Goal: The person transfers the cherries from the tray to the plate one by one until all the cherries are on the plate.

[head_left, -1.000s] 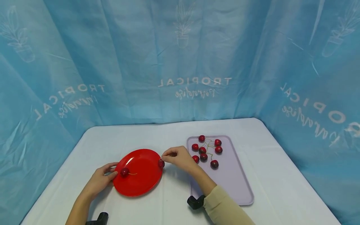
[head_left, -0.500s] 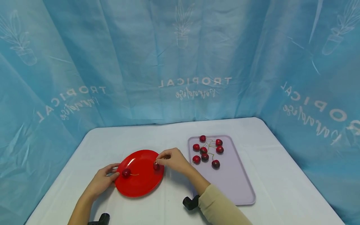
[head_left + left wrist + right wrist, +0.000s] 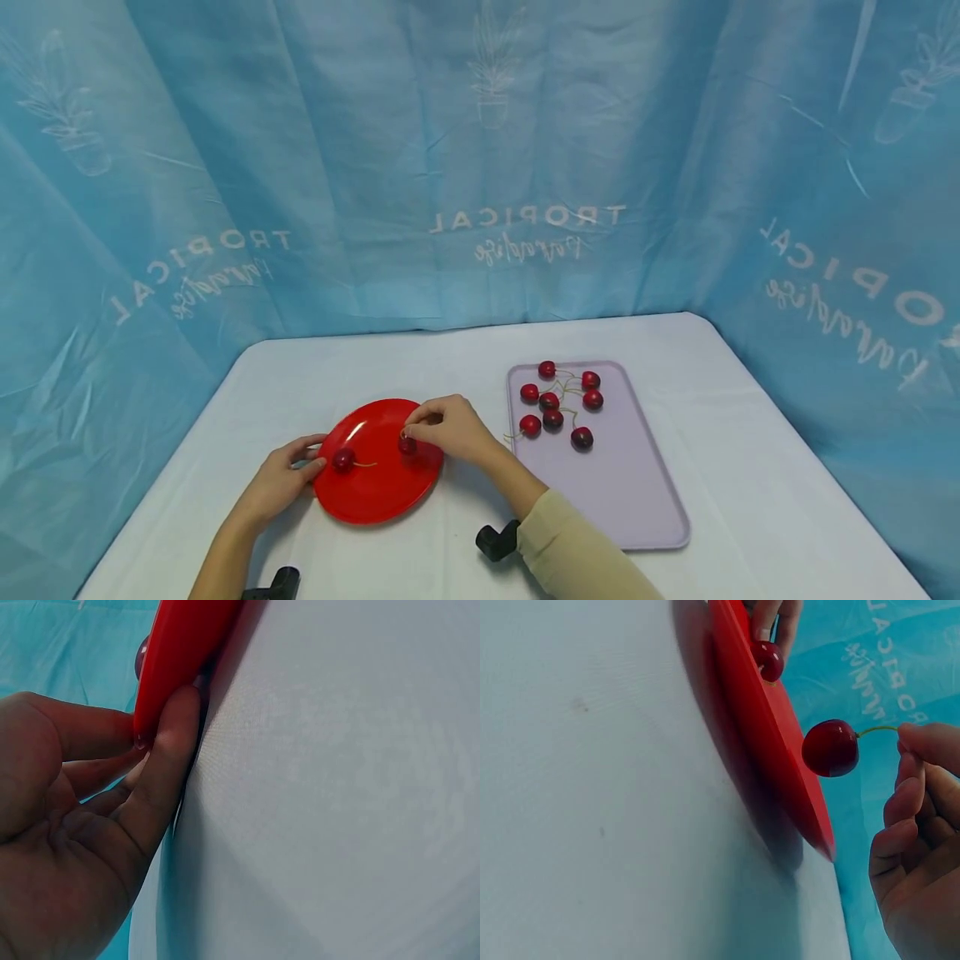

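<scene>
My left hand (image 3: pixel 273 482) pinches the left rim of a round red plate (image 3: pixel 371 496); in the left wrist view the thumb lies over the rim (image 3: pixel 161 682) and a finger beneath it. On the plate near that hand lies a dark red cherry (image 3: pixel 343 459), its stem pointing right. My right hand (image 3: pixel 455 429) holds another cherry (image 3: pixel 407 445) by its thin green stem, between thumb and fingertip. The right wrist view shows this cherry (image 3: pixel 831 748) hanging clear of the plate surface.
To the right lies a pale lilac tray (image 3: pixel 630 500) with several stemmed cherries grouped toward its far end. One cherry (image 3: pixel 530 426) has its stem over the tray's left edge. White cloth (image 3: pixel 420 567) covers the table, and a blue printed curtain (image 3: pixel 480 150) surrounds it.
The right hand has carried its cherry leftward from the plate's right rim to above the plate's inner part. The left hand keeps its grip on the rim. The whole view has shifted slightly.
</scene>
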The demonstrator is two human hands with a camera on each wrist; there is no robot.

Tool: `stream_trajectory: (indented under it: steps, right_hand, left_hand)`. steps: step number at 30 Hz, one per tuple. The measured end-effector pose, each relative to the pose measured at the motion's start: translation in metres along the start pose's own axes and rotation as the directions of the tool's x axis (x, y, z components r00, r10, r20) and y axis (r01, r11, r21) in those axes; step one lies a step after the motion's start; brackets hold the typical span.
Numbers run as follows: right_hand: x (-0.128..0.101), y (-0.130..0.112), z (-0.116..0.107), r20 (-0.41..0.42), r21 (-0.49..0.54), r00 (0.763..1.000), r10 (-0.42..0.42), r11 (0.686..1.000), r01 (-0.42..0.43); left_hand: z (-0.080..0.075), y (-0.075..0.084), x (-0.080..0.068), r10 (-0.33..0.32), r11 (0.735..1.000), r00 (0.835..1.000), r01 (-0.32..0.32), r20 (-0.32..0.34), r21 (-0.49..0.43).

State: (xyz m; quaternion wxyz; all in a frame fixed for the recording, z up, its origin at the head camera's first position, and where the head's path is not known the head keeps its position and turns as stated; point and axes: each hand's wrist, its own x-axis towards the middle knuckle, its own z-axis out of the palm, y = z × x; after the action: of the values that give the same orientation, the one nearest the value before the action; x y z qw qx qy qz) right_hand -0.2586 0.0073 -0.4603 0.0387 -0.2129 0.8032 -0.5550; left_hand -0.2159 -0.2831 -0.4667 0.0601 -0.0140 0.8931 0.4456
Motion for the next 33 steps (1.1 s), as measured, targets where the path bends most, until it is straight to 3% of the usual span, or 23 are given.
stream_trajectory:
  steps: [13,21,33]
  right_hand:
    - [0.009,0.002,0.018,-0.032,0.039,0.999,0.008,0.999,-0.006]
    - [0.014,0.001,0.025,-0.034,0.01,0.999,-0.005,1.0,0.005]
    - [0.022,0.002,0.04,-0.014,0.037,1.0,-0.028,0.999,0.028]
  left_hand:
    - [-0.002,-0.002,0.002,0.015,1.0,1.0,-0.015,0.005,-0.012]
    - [-0.002,0.0,0.004,0.02,1.0,1.0,-0.02,0.003,-0.01]
    - [0.0,-0.002,0.003,-0.013,0.999,1.0,0.013,0.01,-0.044]
